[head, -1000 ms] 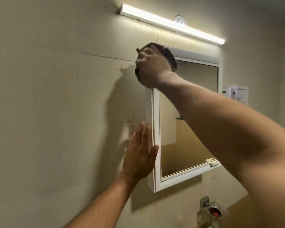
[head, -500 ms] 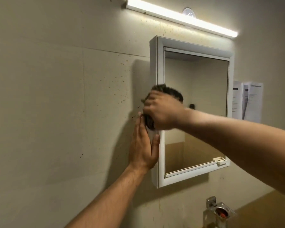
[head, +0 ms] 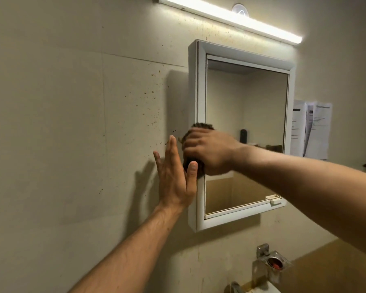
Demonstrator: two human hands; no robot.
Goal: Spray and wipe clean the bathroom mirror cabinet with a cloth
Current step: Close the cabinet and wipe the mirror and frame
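Observation:
A white-framed mirror cabinet (head: 201, 85) hangs on the beige wall. My right hand (head: 209, 151) grips a dark bunched cloth (head: 201, 126) and presses it on the cabinet's left frame, a bit below half height. My left hand (head: 174, 176) lies flat with straight fingers against the cabinet's left side, just under the cloth, its thumb on the frame's front edge. The mirror glass (head: 247, 115) reflects the room. No spray bottle is in view.
A lit tube lamp (head: 230, 17) runs above the cabinet. Papers (head: 312, 130) are stuck on the wall to the right. A metal wall holder (head: 272, 264) with a red insert sits below the cabinet, a tap (head: 234, 288) beside it. The wall is speckled with brown spots.
My right hand has slid the cloth down the cabinet's left frame from the top corner to below mid-height. My left hand has stayed flat against the cabinet's side.

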